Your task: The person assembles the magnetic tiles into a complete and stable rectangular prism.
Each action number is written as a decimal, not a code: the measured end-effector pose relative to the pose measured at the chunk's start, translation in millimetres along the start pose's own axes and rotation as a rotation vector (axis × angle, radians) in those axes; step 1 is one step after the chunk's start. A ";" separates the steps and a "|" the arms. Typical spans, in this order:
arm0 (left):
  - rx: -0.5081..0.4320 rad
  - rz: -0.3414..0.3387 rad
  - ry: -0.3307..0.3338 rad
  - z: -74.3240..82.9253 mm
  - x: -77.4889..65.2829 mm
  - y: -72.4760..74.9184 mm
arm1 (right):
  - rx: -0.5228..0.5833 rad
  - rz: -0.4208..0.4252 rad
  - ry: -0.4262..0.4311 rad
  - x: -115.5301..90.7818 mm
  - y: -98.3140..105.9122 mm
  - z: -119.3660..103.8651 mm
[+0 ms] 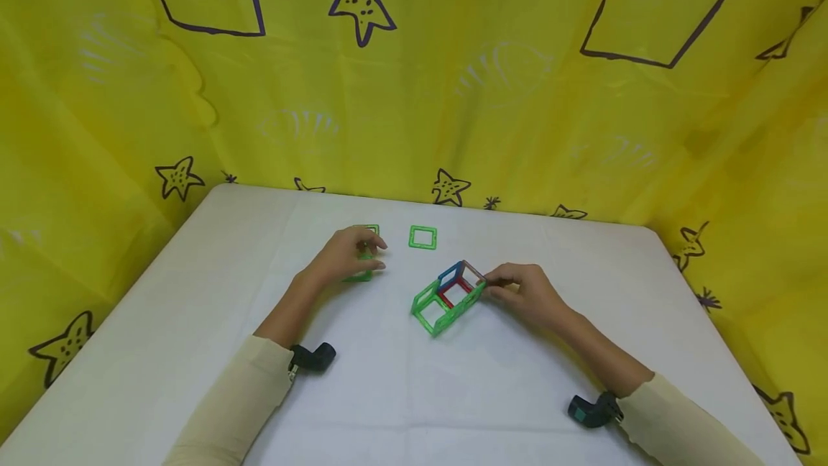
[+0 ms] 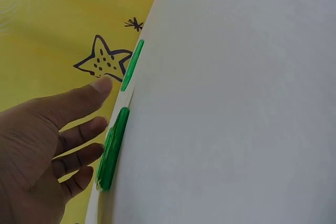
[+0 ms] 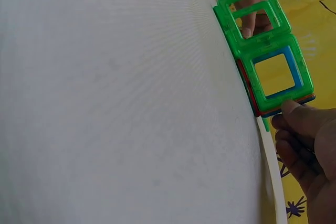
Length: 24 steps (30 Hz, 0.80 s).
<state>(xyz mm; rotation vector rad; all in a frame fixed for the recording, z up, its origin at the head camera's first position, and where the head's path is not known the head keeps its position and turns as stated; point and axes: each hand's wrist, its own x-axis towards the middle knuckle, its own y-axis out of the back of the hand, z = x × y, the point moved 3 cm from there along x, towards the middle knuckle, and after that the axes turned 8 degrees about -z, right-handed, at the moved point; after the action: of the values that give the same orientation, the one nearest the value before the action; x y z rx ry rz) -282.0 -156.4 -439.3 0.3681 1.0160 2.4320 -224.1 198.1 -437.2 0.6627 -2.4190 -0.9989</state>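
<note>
On the white table sits a small open-topped structure of magnetic tiles (image 1: 434, 331), square frames in green, blue, red and brownish. My right hand (image 1: 532, 293) pinches its far right corner; in the right wrist view the thumb (image 3: 295, 115) lies on the edge of a green upright tile (image 3: 302, 77). Over several green square tiles (image 2: 114, 150) to the left of the structure, my left hand (image 1: 346, 254) hovers with thumb and fingers spread apart, gripping nothing. Part of those tiles is hidden by the hand in the head view.
A single green square tile (image 1: 423, 237) lies flat behind the structure. The white table (image 1: 388, 394) ends at a yellow curtain (image 1: 414, 106) with drawn stars, which surrounds the back and sides. Dark wrist cameras (image 1: 315, 357) sit at both sleeve cuffs.
</note>
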 end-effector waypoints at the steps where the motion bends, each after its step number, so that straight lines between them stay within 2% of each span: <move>1: 0.009 -0.004 0.003 -1.4 -1.4 0.1 | -0.001 0.001 0.000 -1.0 0.4 0.4; 8: 0.030 -0.008 0.003 -8.5 -12.6 2.7 | -0.007 -0.019 -0.027 -4.7 2.3 -0.1; 14: 0.051 -0.002 0.027 -14.8 -22.8 5.3 | -0.001 -0.020 -0.053 -6.9 3.3 -1.0; 19: 0.044 0.003 0.070 -16.4 -31.0 7.9 | 0.016 -0.007 -0.038 -8.5 3.0 -1.3; 24: 0.035 0.009 0.058 -15.9 -36.5 9.2 | 0.027 -0.001 -0.032 -9.2 2.7 -1.6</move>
<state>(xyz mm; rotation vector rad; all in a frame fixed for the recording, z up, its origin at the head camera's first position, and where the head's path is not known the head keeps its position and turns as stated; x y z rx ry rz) -260.5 -190.6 -445.9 0.3165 1.0845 2.4486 -216.6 204.2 -436.2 0.6620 -2.4638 -0.9862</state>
